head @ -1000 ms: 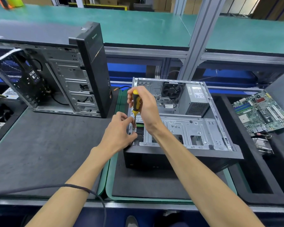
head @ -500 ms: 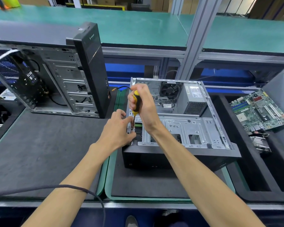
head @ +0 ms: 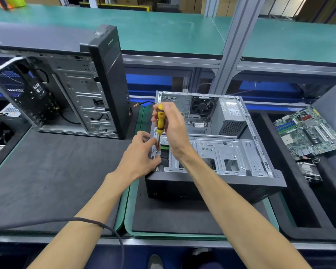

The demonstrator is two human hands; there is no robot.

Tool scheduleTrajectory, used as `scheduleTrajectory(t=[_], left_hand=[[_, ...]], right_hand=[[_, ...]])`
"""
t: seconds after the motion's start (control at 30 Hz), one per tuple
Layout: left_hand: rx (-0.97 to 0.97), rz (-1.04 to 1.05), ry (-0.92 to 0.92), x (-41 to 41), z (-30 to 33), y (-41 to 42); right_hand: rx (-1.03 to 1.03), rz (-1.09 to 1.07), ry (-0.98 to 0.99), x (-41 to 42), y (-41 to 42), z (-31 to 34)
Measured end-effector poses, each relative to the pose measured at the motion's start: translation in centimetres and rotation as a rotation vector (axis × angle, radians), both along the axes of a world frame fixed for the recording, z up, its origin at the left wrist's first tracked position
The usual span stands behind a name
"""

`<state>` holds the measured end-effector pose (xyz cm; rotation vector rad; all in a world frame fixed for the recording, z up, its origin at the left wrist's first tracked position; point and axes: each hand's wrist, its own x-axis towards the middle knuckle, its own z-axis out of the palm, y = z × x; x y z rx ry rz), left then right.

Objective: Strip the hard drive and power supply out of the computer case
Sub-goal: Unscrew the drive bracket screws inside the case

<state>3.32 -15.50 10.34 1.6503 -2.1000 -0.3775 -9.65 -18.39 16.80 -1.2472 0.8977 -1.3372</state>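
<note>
we see the open computer case lying on its side on a dark mat on the tabletop, with its open side turned up. our right hand is wrapped around the yellow and black handle of a screwdriver, which stands almost upright with its tip down at the left front corner of the metal frame. our left hand is just beside that tip, its thumb and fingers pinching at the shaft near a small screw on the frame; we cannot tell if the fingers touch the screw itself. the power supply, a grey box with a label, sits inside the case in the far right corner, next to a black fan. the hard drive is not clear to us under the metal bracket. a second case stands upright on the left, and a green motherboard lies in a tray on the right.
</note>
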Motion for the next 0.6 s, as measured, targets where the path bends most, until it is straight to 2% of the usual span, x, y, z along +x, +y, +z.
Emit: scheduleTrajectory(t=[0.17,0.33,0.5,0.6], left_hand=[[0.027,-0.010,0.114,0.22,-0.43,0.26],[0.036,-0.015,0.146,0.34,-0.48,0.18],[0.038,-0.007,0.165,0.23,-0.84,0.12],[0.052,-0.004,0.185,0.25,-1.05,0.18]], right_hand=[[0.005,0.036,-0.095,0.23,-0.40,0.30],[-0.012,0.011,-0.032,0.16,-0.40,0.20],[0.039,0.076,-0.117,0.39,-0.42,0.44],[0.001,0.050,-0.070,0.33,-0.27,0.18]])
